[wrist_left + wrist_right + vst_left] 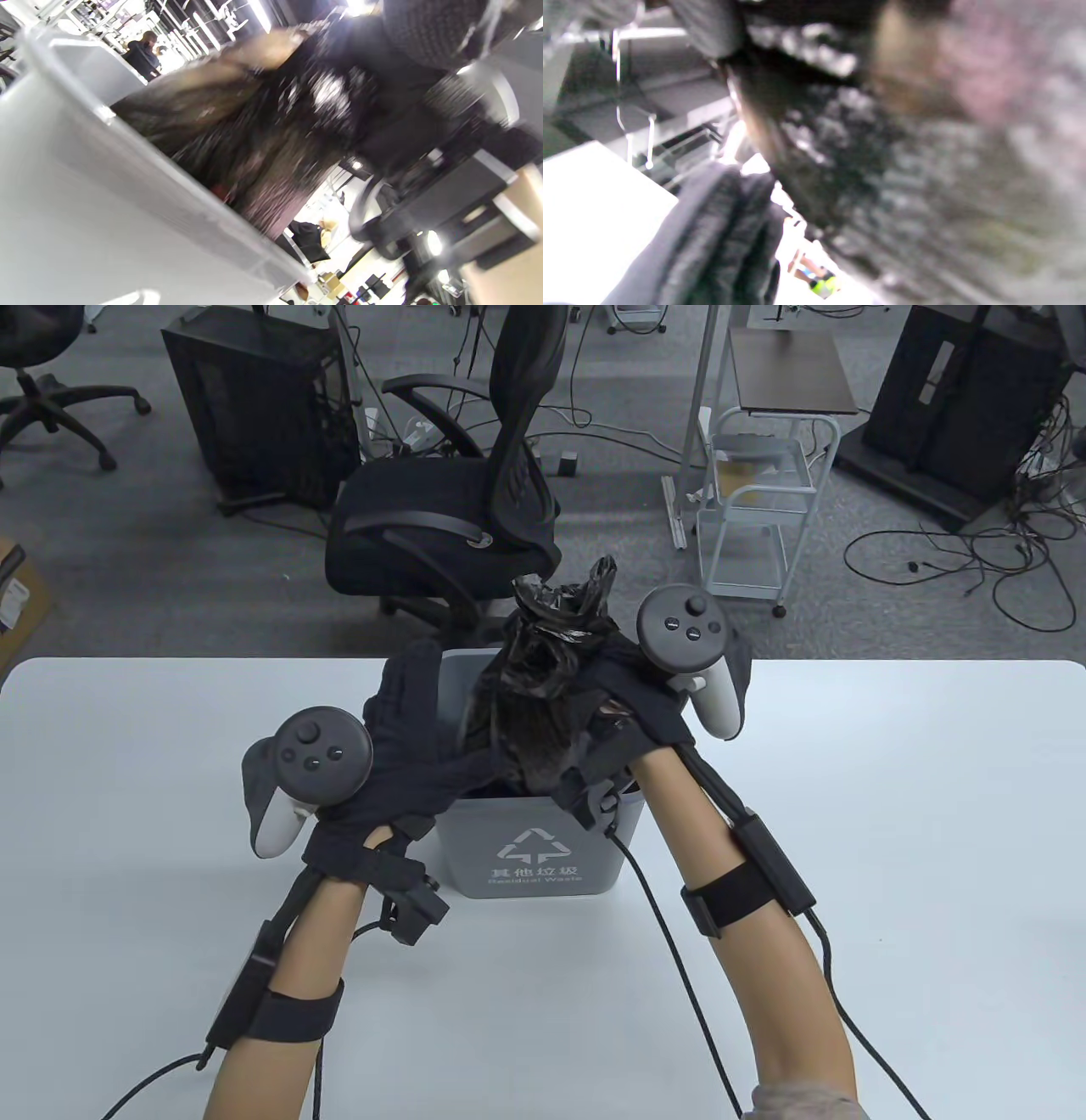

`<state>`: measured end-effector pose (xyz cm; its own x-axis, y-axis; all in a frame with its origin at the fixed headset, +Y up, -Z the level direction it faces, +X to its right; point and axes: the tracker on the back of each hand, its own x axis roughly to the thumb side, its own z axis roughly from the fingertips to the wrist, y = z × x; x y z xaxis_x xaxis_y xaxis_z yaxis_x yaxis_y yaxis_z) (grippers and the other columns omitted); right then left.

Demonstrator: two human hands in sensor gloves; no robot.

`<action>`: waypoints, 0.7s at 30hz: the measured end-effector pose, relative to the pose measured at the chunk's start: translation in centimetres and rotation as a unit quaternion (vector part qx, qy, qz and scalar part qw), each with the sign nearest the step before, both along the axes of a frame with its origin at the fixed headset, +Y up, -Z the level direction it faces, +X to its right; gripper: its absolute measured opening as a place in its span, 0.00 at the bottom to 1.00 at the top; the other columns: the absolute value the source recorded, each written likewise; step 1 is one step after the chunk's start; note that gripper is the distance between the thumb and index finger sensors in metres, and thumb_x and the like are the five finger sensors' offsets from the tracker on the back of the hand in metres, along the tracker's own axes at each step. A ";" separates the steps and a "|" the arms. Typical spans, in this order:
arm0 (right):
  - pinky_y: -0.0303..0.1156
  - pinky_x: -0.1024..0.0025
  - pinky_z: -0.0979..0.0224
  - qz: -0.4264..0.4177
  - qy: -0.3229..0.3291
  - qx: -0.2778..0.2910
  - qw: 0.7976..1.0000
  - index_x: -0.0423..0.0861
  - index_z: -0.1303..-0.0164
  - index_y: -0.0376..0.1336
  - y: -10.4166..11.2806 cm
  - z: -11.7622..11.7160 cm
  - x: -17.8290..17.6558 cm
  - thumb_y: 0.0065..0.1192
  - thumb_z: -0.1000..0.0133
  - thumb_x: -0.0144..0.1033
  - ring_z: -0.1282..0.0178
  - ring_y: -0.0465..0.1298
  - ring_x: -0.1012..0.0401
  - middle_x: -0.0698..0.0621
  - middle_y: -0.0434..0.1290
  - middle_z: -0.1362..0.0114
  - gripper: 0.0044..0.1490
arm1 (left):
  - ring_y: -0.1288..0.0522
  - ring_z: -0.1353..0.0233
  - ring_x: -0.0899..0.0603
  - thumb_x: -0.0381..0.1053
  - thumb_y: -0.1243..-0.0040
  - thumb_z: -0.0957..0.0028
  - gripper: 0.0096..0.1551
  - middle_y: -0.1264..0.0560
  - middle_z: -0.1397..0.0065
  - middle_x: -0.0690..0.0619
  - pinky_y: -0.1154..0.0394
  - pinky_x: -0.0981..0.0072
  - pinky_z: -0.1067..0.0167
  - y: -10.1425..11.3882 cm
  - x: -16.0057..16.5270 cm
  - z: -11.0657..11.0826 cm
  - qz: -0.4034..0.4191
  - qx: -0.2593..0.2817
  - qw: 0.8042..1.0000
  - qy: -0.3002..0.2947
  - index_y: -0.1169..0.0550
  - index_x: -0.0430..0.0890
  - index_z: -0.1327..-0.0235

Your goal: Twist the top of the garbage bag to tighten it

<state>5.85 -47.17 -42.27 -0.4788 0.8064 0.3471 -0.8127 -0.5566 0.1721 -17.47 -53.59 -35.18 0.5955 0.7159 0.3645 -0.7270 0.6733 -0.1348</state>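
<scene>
- Two gloved hands are working at the garbage bag (543, 678), which is sitting inside the grey bin (530, 848) near the far middle of the white surface (891, 814), its gathered top sticking up above the rim.
- Right hand (624, 704) is grasping the bag's neck just below the bunched top; left hand (407, 738) is lying against the bag's left side and over the bin rim, and I cannot tell whether it is clenched on plastic or only pressing.
- Risk: thin plastic is looking stretched at the neck; a hard twist could be tearing it where the right hand's fingers are biting in.
- Risk: the bin is light-looking and unclamped; if the left hand is not steadying it, the twist could be turning or tipping the bin rather than tightening the bag.
- Risk: glove cables (679, 950) are trailing close to the bin and could be snagging on its corner.
- Wrist views are blurred; only dark crinkled plastic and grey bin wall are readable.
- Beyond the surface: an office chair (458, 500) just behind the bin, a white cart (764, 509), dark cabinets, loose floor cables. None is standing in the way.
</scene>
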 end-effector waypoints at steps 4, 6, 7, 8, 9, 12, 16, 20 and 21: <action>0.51 0.37 0.17 0.079 -0.043 0.061 0.994 0.53 0.32 0.69 2.2 0.5 -0.5 0.56 0.34 0.42 0.18 0.67 0.44 0.50 0.73 0.25 0.22 | 0.73 0.12 0.33 0.79 0.40 0.61 0.84 0.71 0.08 0.38 0.68 0.39 0.23 -0.7 2.1 -0.2 -0.045 0.015 0.999 0.020 0.71 0.40 0.16; 0.50 0.36 0.17 0.099 -0.042 0.056 0.993 0.53 0.32 0.70 2.7 0.7 -0.9 0.57 0.35 0.42 0.18 0.67 0.42 0.49 0.73 0.25 0.22 | 0.74 0.13 0.32 0.80 0.39 0.63 0.86 0.72 0.09 0.37 0.69 0.39 0.24 -0.9 3.1 -0.4 -0.056 0.020 0.998 0.033 0.73 0.40 0.17; 0.50 0.35 0.17 0.102 -0.032 0.053 0.993 0.53 0.32 0.70 2.9 0.8 -1.1 0.57 0.35 0.42 0.18 0.66 0.42 0.48 0.73 0.24 0.22 | 0.75 0.13 0.32 0.80 0.39 0.63 0.88 0.73 0.10 0.37 0.70 0.39 0.24 -1.1 3.5 -0.6 -0.053 0.018 0.998 0.035 0.75 0.39 0.18; 0.49 0.34 0.18 0.098 -0.024 0.049 0.994 0.52 0.33 0.70 2.9 0.9 -1.3 0.57 0.35 0.42 0.17 0.65 0.41 0.47 0.73 0.23 0.22 | 0.76 0.14 0.32 0.81 0.40 0.63 0.88 0.74 0.10 0.37 0.70 0.38 0.25 -1.2 4.0 -0.7 -0.050 0.012 0.998 0.039 0.76 0.39 0.19; 0.48 0.33 0.18 0.087 -0.025 0.045 0.995 0.52 0.33 0.70 2.9 1.0 -1.5 0.58 0.35 0.42 0.17 0.64 0.39 0.46 0.72 0.22 0.22 | 0.76 0.15 0.32 0.81 0.40 0.63 0.89 0.75 0.11 0.37 0.71 0.38 0.25 -1.3 4.3 -0.9 -0.045 0.009 0.998 0.037 0.76 0.38 0.19; 0.48 0.33 0.19 0.058 -0.013 0.035 0.998 0.50 0.34 0.71 2.9 1.4 -2.0 0.58 0.36 0.41 0.18 0.64 0.38 0.44 0.71 0.22 0.22 | 0.77 0.16 0.31 0.82 0.41 0.61 0.89 0.76 0.12 0.35 0.71 0.38 0.26 -1.5 5.1 -1.6 -0.026 -0.010 0.999 0.043 0.78 0.37 0.21; 0.52 0.33 0.20 0.000 0.017 0.004 1.000 0.47 0.34 0.71 2.8 1.7 -2.4 0.58 0.36 0.39 0.20 0.66 0.37 0.40 0.71 0.22 0.22 | 0.79 0.16 0.31 0.83 0.42 0.59 0.90 0.78 0.13 0.35 0.71 0.38 0.27 -1.2 5.7 -2.0 -0.018 -0.010 0.998 0.053 0.81 0.36 0.23; 0.55 0.32 0.23 -0.049 0.031 -0.021 0.998 0.46 0.35 0.71 2.5 2.0 -2.6 0.57 0.35 0.38 0.22 0.67 0.35 0.37 0.70 0.22 0.22 | 0.79 0.16 0.31 0.83 0.43 0.57 0.90 0.78 0.12 0.36 0.71 0.37 0.27 -0.5 5.9 -2.2 -0.020 -0.004 0.997 0.075 0.82 0.36 0.23; 0.56 0.32 0.23 -0.065 0.031 -0.029 0.997 0.45 0.34 0.71 2.3 2.2 -2.6 0.57 0.35 0.38 0.22 0.68 0.35 0.36 0.70 0.22 0.22 | 0.79 0.16 0.31 0.83 0.43 0.57 0.90 0.78 0.12 0.36 0.72 0.37 0.28 -0.4 6.0 -2.3 -0.021 -0.007 0.997 0.078 0.83 0.37 0.24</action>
